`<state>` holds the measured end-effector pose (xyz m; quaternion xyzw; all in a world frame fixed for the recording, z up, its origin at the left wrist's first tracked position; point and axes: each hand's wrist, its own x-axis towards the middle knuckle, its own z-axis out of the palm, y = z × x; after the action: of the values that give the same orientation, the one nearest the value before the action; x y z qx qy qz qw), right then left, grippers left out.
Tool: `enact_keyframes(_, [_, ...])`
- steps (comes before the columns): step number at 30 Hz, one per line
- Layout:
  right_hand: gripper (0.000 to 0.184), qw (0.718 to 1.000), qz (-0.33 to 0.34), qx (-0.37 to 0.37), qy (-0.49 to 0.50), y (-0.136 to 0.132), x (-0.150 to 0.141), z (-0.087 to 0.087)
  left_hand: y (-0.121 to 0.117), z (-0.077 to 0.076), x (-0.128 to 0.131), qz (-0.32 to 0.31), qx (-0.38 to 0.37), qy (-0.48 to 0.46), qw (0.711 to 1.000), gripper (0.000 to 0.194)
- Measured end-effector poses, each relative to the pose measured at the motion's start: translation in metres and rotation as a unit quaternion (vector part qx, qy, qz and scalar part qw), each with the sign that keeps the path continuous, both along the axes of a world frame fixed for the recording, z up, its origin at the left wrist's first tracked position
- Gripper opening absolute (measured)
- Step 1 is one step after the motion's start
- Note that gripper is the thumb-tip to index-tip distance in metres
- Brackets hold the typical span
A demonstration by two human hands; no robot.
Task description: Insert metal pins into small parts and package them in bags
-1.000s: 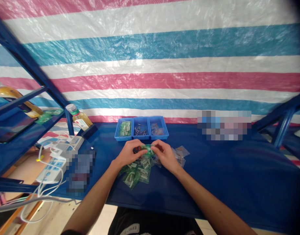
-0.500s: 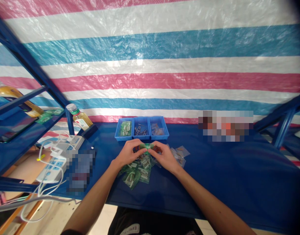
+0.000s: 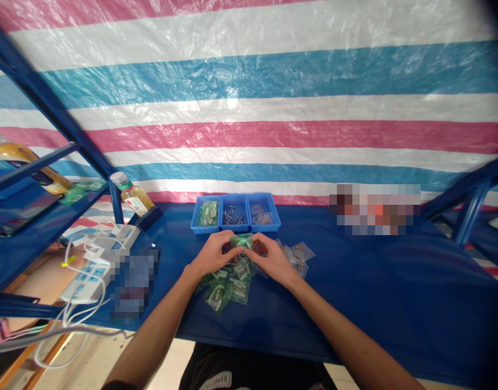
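Observation:
Between my two hands is a small green plastic bag (image 3: pixel 242 241), pinched along its sides. My left hand (image 3: pixel 217 253) is closed on its left edge, thumb and fingertips together. Closed on the right edge is my right hand (image 3: pixel 271 259). Below them several green bags (image 3: pixel 228 287) with small metal parts lie in a pile on the blue table. Clear bags (image 3: pixel 298 257) with small parts lie just right of my right hand. Beyond my hands stand three blue bins: green bags (image 3: pixel 208 213) in the left, loose metal pins (image 3: pixel 234 216) in the middle, clear bags (image 3: pixel 262 215) in the right.
A bottle (image 3: pixel 131 195) stands at the table's back left. White power strips (image 3: pixel 88 276) with tangled cables lie along the left side, beside a blurred-out dark object (image 3: pixel 135 281). Another blurred patch (image 3: pixel 374 210) is at the back right. A striped sheet (image 3: pixel 273 130) hangs behind the table.
The green bag between my fingers now stands higher and flatter, with more of its face showing. My arms have barely moved.

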<state>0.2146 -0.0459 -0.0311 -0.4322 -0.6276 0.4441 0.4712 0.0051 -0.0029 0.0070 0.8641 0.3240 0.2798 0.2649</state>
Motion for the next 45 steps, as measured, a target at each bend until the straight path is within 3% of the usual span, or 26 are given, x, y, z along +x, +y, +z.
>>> enact_keyframes(9, [0.027, 0.998, -0.030, 0.042, -0.020, -0.0002, 0.0034, -0.0014, 0.0006, -0.0006, -0.0012, 0.007, -0.016, -0.007, 1.000, 0.035])
enact_keyframes(19, [0.031, 1.000, 0.010, -0.014, -0.025, 0.0011, 0.0009, -0.0039, 0.0025, -0.0025, 0.0003, -0.015, -0.038, -0.042, 0.998, 0.023])
enact_keyframes(25, [0.041, 0.998, 0.008, 0.037, -0.041, -0.0017, 0.0030, 0.0017, -0.0015, 0.0003, 0.0024, -0.023, -0.041, -0.015, 0.999, 0.032])
enact_keyframes(28, [0.038, 0.998, 0.025, 0.029, -0.042, -0.0024, 0.0018, 0.0016, -0.0020, 0.0003, 0.0033, -0.023, -0.032, -0.008, 0.999, 0.033])
enact_keyframes(33, [0.030, 0.999, -0.004, 0.024, -0.023, -0.0026, -0.0008, -0.0018, -0.0021, 0.0000, 0.0039, -0.007, -0.052, -0.029, 0.998, 0.022])
enact_keyframes(39, [0.033, 0.999, 0.030, 0.006, -0.022, -0.0036, -0.0005, -0.0010, -0.0016, 0.0000, 0.0036, -0.020, -0.040, -0.006, 0.999, 0.033])
enact_keyframes(45, [0.031, 0.999, -0.018, 0.029, -0.028, -0.0037, -0.0001, -0.0011, -0.0019, 0.0019, 0.0026, -0.007, -0.074, -0.049, 0.996, 0.022])
